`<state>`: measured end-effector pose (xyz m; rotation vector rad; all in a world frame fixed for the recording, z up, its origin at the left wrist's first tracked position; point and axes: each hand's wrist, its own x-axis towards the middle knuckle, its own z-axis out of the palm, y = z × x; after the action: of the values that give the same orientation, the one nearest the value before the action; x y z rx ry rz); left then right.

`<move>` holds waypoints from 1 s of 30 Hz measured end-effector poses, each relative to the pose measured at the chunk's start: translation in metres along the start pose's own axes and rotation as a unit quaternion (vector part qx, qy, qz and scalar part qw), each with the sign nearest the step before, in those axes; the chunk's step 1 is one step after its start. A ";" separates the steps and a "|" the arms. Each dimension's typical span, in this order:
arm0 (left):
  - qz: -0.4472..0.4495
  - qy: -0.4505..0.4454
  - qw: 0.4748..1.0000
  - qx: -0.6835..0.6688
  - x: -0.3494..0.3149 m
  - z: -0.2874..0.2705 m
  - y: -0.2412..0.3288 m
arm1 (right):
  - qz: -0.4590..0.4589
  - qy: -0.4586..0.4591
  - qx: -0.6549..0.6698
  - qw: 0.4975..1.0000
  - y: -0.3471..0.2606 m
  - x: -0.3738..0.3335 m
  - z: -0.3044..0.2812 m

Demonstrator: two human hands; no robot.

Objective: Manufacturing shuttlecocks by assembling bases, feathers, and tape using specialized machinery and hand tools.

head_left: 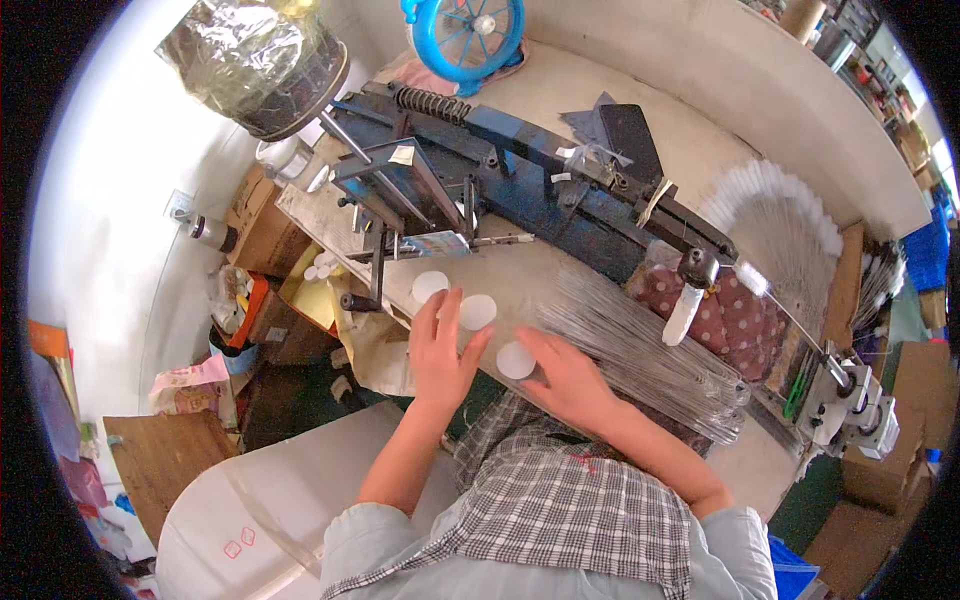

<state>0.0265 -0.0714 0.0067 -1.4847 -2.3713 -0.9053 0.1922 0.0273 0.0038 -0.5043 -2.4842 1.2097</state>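
Three white round discs are around my hands at the near edge of the worktable [590,268]. My left hand [436,362] has its thumb and forefinger at either side of the middle disc [479,312]. Just beyond its fingertips lies the left disc [430,285], partly covered by them. With thumb and fingers curled about its edge, my right hand [572,382] holds the right disc [515,361]. To the right of that hand, a thick bundle of thin metal wires [640,350] is spread over the table.
Across the table stands a dark blue metal machine [520,170] with a spring and a white-handled lever [684,315]. Beside it are a polka-dot cloth [735,318] and white-tipped brushes [780,205]. A metal clamp [848,405] sits at right; a cardboard box [262,215] at left.
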 end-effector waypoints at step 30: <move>0.097 -0.045 0.994 0.013 -0.017 0.010 0.032 | 0.061 0.111 0.059 0.990 0.010 -0.053 -0.036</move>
<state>0.0640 -0.0678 0.0036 -1.7441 -2.2391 -0.7743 0.2560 0.0339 0.0092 -0.7265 -2.2098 1.2629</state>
